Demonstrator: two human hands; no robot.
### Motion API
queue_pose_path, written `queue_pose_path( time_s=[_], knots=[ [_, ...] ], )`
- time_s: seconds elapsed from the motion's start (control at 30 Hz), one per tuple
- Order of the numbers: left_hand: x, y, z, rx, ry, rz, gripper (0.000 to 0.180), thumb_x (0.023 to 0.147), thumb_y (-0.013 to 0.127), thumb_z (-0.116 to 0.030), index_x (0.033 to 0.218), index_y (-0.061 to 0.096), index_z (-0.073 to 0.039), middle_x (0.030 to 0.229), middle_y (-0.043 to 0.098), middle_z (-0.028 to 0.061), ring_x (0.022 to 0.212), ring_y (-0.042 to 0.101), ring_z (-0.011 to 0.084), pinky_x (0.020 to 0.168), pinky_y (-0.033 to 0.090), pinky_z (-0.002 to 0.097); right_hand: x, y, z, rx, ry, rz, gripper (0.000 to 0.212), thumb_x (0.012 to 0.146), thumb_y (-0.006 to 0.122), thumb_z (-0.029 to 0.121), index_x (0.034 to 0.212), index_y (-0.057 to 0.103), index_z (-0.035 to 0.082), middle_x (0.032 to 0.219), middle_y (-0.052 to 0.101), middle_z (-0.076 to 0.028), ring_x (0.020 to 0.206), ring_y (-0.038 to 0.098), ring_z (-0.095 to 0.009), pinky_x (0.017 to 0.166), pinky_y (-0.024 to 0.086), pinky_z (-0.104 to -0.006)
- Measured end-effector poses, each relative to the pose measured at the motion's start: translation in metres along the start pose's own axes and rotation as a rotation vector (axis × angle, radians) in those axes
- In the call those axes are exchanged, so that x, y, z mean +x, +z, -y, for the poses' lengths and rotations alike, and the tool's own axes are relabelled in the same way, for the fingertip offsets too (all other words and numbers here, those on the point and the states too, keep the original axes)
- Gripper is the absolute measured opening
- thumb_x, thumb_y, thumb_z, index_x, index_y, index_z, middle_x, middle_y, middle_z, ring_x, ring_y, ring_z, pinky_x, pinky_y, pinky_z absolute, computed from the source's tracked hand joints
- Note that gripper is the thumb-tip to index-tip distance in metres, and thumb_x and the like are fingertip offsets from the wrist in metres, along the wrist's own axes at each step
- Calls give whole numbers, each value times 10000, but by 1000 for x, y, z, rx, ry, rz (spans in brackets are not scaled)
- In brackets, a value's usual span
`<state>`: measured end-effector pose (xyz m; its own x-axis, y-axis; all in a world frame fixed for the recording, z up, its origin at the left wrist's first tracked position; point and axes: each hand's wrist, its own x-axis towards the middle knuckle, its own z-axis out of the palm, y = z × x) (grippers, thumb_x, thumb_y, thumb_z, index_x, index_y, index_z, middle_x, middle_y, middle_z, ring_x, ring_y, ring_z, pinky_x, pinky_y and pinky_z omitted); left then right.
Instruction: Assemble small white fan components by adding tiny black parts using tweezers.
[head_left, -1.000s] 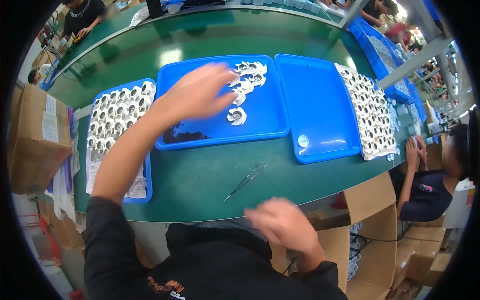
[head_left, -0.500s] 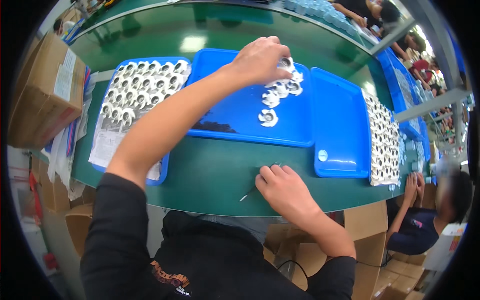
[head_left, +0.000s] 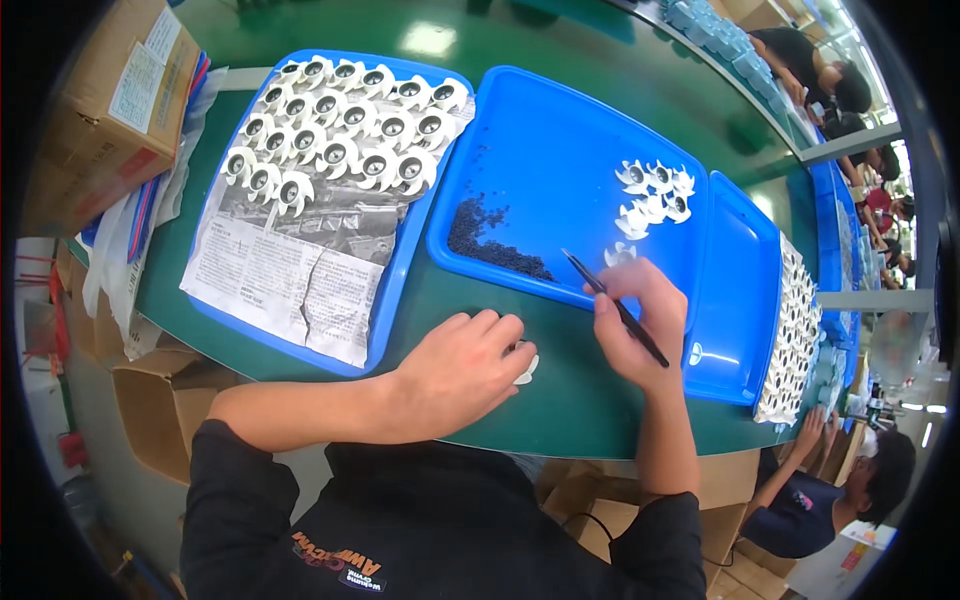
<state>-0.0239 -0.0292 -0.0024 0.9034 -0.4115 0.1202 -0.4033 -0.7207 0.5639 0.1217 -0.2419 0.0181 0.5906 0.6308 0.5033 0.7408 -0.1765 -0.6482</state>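
Note:
My left hand (head_left: 462, 368) rests on the green table near its front edge, fingers curled over a small white fan-shaped part (head_left: 525, 368) that peeks out at the fingertips. My right hand (head_left: 636, 325) grips black tweezers (head_left: 612, 304), whose tip points up-left over the front rim of the middle blue tray (head_left: 560, 150). In that tray lie a pile of tiny dark pellets (head_left: 490, 238) and a small cluster of white fan parts (head_left: 655, 195).
A left blue tray (head_left: 395, 280) holds rows of white fan parts (head_left: 340, 125) on printed paper. Further right are another blue tray (head_left: 745, 290) and a rack of white parts (head_left: 795, 330). A cardboard box (head_left: 105, 90) stands far left. A person (head_left: 830, 490) sits lower right.
My left hand came back from the middle tray to the table front with a white part. My right hand picked up the tweezers from the table and raised them to the tray rim.

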Motion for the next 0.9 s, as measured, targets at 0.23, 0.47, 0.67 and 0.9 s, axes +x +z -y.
queue_pose_path(
  time_s=[0.23, 0.47, 0.67, 0.9],
  knots=[
    [-2, -26, 3, 224, 47, 150, 376, 876, 769, -191, 1218, 715, -44, 1035, 585, 65, 977, 596, 233, 788, 452, 361, 34, 29, -9, -16, 68, 145, 118, 836, 752, -54, 905, 684, 14, 855, 718, -128, 730, 707, -297, 627, 529, -369],
    [-7, -37, 21, 217, -104, 30, 453, 798, 852, -216, 1195, 729, -35, 1007, 600, 59, 963, 602, 240, 818, 454, 380, 35, 39, -19, -22, 65, 186, 125, 827, 749, -67, 900, 679, 5, 876, 725, -134, 756, 725, -306, 645, 544, -379],
    [-7, -42, 24, 134, -144, 68, 470, 804, 874, -247, 1196, 724, -35, 1039, 612, 62, 980, 604, 240, 830, 458, 381, 36, 37, -15, -87, 123, 196, 129, 840, 739, -65, 942, 714, 10, 832, 718, -131, 714, 711, -294, 615, 528, -369],
    [-7, -42, 23, 99, -155, 65, 421, 848, 853, -232, 1194, 720, -32, 1052, 613, 65, 985, 605, 239, 830, 459, 375, 35, 33, -18, -124, 202, 161, 194, 858, 890, 108, 979, 760, 28, 837, 743, -123, 692, 707, -271, 604, 525, -352]
  ],
)
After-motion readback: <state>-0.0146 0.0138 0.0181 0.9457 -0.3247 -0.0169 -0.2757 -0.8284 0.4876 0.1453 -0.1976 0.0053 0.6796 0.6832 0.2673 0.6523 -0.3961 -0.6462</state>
